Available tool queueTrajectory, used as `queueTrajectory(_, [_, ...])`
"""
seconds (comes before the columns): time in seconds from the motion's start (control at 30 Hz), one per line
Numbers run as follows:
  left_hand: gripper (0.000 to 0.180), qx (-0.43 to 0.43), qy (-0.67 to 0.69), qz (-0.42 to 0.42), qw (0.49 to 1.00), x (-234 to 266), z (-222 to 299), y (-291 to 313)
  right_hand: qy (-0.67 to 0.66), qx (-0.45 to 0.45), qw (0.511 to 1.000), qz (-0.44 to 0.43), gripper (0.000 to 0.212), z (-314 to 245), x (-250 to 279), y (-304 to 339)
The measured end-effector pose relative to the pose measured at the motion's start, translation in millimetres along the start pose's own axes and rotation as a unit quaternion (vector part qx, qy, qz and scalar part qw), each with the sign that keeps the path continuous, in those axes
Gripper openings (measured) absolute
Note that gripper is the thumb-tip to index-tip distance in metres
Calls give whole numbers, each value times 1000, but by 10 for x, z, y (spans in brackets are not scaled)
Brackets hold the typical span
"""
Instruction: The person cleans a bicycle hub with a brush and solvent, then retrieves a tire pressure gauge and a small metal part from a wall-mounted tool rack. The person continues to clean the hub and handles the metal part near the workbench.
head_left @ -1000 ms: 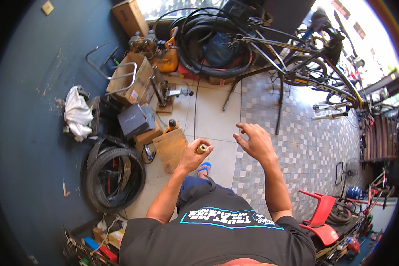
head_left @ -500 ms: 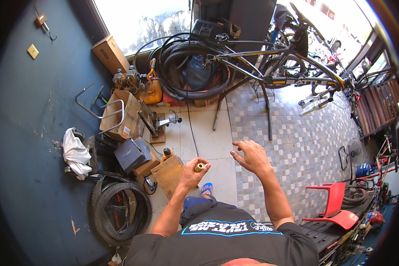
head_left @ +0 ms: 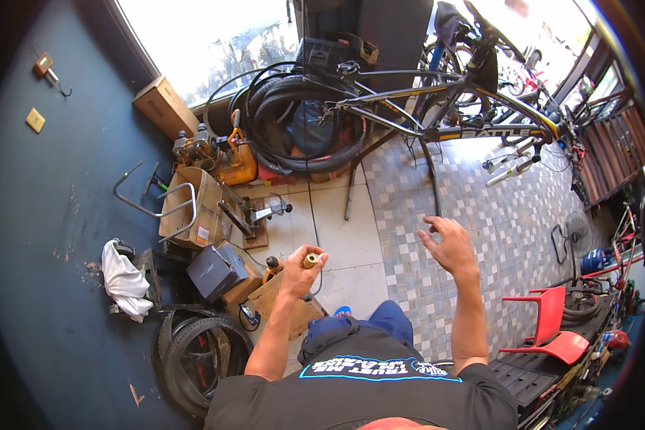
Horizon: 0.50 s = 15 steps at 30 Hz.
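My left hand (head_left: pixel 301 275) is closed around a short brass-coloured cylindrical fitting (head_left: pixel 310 260), its round hole facing up. A thin dark hose (head_left: pixel 313 215) runs down to that hand; whether it joins the fitting is hidden by the fingers. My right hand (head_left: pixel 449 246) is held out over the tiled floor with fingers apart and nothing in it. Beyond it, a black-and-yellow bicycle frame (head_left: pixel 480 134) without wheels is held up on a stand (head_left: pixel 430 172).
Along the left are a yellow air compressor (head_left: pixel 236 166), an open cardboard box (head_left: pixel 206 208), a dark shoebox (head_left: pixel 216 272) and tyres (head_left: pixel 201 362). More tyres (head_left: pixel 279 154) hang at the back. A red chair (head_left: pixel 545 322) and a bench with bike parts (head_left: pixel 580 315) line the right.
My right hand has moved right, farther from my left. My left hand, still holding the brass fitting, has shifted slightly left and up in the picture. The surroundings have shifted a little, and my knees now show.
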<state>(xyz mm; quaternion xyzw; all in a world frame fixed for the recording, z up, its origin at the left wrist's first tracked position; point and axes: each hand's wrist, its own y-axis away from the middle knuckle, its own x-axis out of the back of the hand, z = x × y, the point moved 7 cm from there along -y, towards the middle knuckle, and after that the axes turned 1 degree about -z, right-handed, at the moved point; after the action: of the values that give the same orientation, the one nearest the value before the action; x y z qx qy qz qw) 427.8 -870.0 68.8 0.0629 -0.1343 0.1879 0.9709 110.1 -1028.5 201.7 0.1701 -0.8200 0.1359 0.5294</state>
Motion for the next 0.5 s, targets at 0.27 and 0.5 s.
queueTrajectory(0.27, [23,-128,-70,104,984,79,553,-1658,-28,-26,999,36,35,919,84,-1138])
queueTrajectory(0.5, [21,-168,-154,191,955,280,1386,-3306,-117,114,978,131,23,892,234,-2860])
